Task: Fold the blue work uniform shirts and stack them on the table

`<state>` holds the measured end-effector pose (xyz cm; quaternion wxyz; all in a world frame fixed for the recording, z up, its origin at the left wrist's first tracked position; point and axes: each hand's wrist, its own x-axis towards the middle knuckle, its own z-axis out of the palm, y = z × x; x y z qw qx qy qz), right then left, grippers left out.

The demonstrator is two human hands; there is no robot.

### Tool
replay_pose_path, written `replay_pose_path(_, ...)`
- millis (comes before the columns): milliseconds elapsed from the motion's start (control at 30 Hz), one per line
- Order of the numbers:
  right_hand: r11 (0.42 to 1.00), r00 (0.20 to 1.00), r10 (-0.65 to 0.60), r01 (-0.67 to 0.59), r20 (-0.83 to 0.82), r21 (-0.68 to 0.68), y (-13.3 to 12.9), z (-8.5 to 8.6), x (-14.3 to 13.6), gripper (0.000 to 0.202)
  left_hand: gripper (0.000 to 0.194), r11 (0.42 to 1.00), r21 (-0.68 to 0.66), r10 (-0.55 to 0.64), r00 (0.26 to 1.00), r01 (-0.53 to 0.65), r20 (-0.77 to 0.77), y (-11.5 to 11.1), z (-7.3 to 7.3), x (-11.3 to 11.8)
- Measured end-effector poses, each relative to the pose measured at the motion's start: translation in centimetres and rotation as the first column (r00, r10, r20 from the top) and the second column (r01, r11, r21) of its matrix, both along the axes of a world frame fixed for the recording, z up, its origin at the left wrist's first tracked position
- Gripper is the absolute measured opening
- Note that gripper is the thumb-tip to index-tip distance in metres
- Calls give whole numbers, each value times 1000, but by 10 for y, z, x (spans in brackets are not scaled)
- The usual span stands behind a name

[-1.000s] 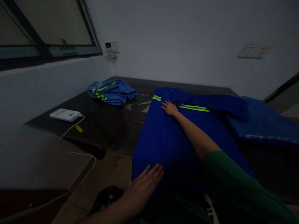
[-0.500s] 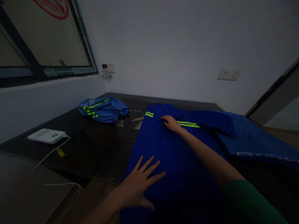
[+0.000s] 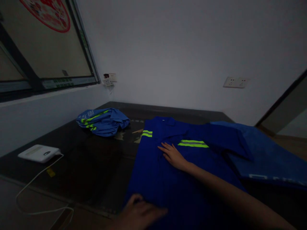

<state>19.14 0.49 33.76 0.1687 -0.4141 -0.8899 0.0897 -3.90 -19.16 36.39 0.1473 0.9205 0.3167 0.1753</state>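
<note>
A dark blue work jacket point(image 3: 146, 166) with yellow-green and grey reflective stripes is spread out, its collar toward the wall and one sleeve stretched to the right. My right hand point(image 3: 173, 156) lies on the jacket's chest, just below the stripe, with its fingers stretched out. Low in the view, my left hand point(image 3: 141, 212) is over the jacket's lower left part. Its fingers look bent but are smeared by motion, so whether they pinch any cloth does not show.
A crumpled blue garment point(image 3: 103, 123) with yellow-green stripes lies on the dark table point(image 3: 96, 159) at back left. Nearer sits a white power bank point(image 3: 39, 153) with a white cable point(image 3: 35, 179). Blue cloth with white lettering point(image 3: 266, 156) lies at the right, partly under the jacket's sleeve.
My right hand has slid down the jacket's front, away from the collar. My left hand has moved toward me, its spread fingers now bent. The camera view has tilted upward slightly.
</note>
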Motion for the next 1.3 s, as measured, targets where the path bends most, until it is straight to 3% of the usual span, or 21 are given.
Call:
replay_pose_path(33,1000,997,6,-8,-71,-20,0,4,1,49,42,993,-104,68,995,-60,75,20,22,-1)
replay_pose_path(100,999,972,4,-12,-237,-32,2,17,8,42,31,971,-189,187,955,-145,231,78,58,-1)
replay_pose_path(167,999,925,-50,43,-376,-27,8,33,24,27,30,957,-140,289,890,-255,354,151,74,2)
replay_pose_path(267,965,831,-261,226,-491,-130,22,50,57,15,34,855,4,492,812,-519,313,259,68,8)
replay_pose_path(333,898,736,-433,305,-520,-316,33,52,77,17,35,820,33,545,798,-571,259,315,55,12)
replay_pose_path(400,808,647,-565,307,-512,-504,43,48,86,26,32,809,62,564,801,-585,199,356,42,14)
replay_pose_path(467,748,594,-628,284,-503,-600,52,43,84,39,28,810,98,565,814,-578,136,384,32,15)
replay_pose_path(567,732,559,-653,293,-511,-615,65,38,67,55,24,822,152,549,834,-549,49,412,19,18)
replay_pose_path(700,743,529,-644,263,-552,-615,69,44,56,63,27,843,209,513,858,-496,-30,434,5,19)
replay_pose_path(800,782,509,-589,164,-628,-601,54,53,67,58,27,847,224,507,860,-482,-64,442,-5,18)
replay_pose_path(867,794,489,-572,130,-659,-593,37,55,78,45,29,840,228,520,851,-493,-74,445,-11,17)
replay_pose_path(967,761,508,-586,78,-631,-644,7,49,87,31,29,826,238,540,838,-510,-78,447,-16,17)
replay_pose_path(1133,654,623,-610,47,-489,-755,-21,24,87,36,26,802,277,564,824,-529,-56,441,-10,24)
replay_pose_path(1200,692,684,-585,140,-437,-708,-17,24,91,34,26,778,298,585,811,-554,-20,435,-2,26)
replay_pose_path(1300,794,733,-561,345,-385,-500,6,36,105,24,29,723,308,639,768,-618,42,426,11,26)
